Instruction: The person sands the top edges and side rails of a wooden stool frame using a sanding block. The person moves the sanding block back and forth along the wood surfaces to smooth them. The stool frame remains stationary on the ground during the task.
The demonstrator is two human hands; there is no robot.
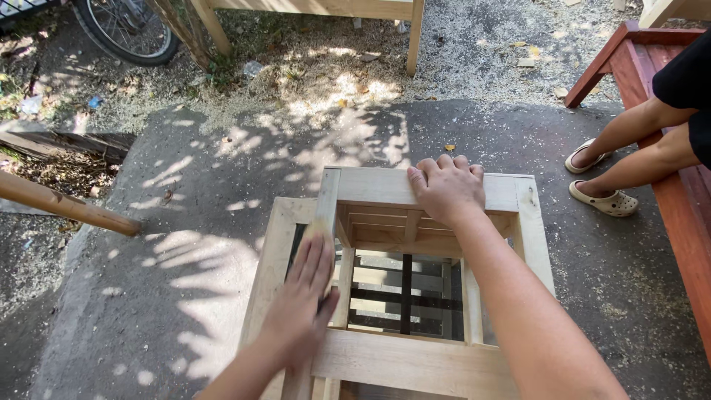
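A pale unfinished wooden frame (pixel 385 361), like a crate or chair frame with slats inside, stands on the ground below me. My right hand (pixel 446 187) rests over its far top rail (pixel 370 187), fingers curled over the far edge, gripping it. My left hand (pixel 302 296) lies flat and slightly blurred on the frame's left upright rail (pixel 326 204), fingers together and pressed to the wood. Whether anything lies under that palm is hidden.
A person sits on a red wooden bench (pixel 670 185) at the right, bare legs and pale sandals (pixel 607 200) on the ground. A wooden pole (pixel 67 207) juts in from the left. A bicycle wheel (pixel 126 30) and pale wooden legs (pixel 413 41) stand beyond, amid sawdust.
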